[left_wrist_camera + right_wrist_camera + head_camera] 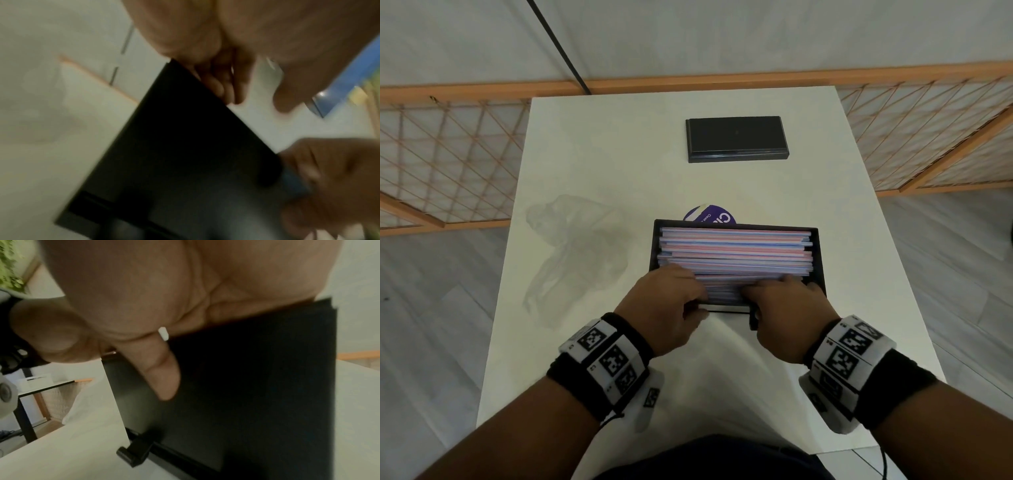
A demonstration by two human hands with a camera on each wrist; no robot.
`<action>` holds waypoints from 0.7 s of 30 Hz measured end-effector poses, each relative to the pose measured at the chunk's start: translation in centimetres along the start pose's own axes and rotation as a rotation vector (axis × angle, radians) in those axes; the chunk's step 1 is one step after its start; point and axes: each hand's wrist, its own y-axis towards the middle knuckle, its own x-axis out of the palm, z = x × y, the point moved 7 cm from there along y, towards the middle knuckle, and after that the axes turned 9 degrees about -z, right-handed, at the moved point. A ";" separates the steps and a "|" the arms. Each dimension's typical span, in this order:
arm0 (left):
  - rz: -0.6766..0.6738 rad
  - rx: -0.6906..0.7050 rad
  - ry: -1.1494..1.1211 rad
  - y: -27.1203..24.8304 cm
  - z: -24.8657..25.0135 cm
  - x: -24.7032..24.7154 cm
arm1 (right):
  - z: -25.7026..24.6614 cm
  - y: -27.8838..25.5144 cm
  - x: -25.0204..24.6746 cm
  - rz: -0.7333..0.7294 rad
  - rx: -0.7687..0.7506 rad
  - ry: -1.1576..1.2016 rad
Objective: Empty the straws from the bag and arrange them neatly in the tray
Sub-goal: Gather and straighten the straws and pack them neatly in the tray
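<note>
**A:** Head view: both hands are at the near edge of the tray [822, 253]. The left hand [667, 301] and right hand [787, 305] lie with fingers on the straws [736, 250], my guess to level the stack. The bag [571, 253] lies flat on the desk [619, 137], left of the tray.

**B:** Straws run left-right, along the tray's long side?

**A:** Yep. Left wrist view is blurry; fingers [224, 86] curl over the rim, but can't tell that grip. Right wrist view: the thumb [162, 369] presses the outer wall, clamped on the tray.
</note>
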 end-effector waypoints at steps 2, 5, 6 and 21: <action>0.214 -0.138 -0.172 -0.7 -0.5 -2.4 | -0.2 -0.6 -0.6 0.032 -0.007 -0.018; 0.521 -0.513 -0.486 -1.8 -3.2 -4.4 | -1.3 -1.7 -2.5 0.197 -0.089 -0.016; 0.560 -0.632 -0.619 -1.8 -4.5 -3.9 | -1.8 -2.0 -3.3 0.281 -0.130 0.009; 0.440 -0.873 -0.907 -0.8 -6.2 1.0 | -4.8 2.2 -1.6 0.127 -0.148 -0.067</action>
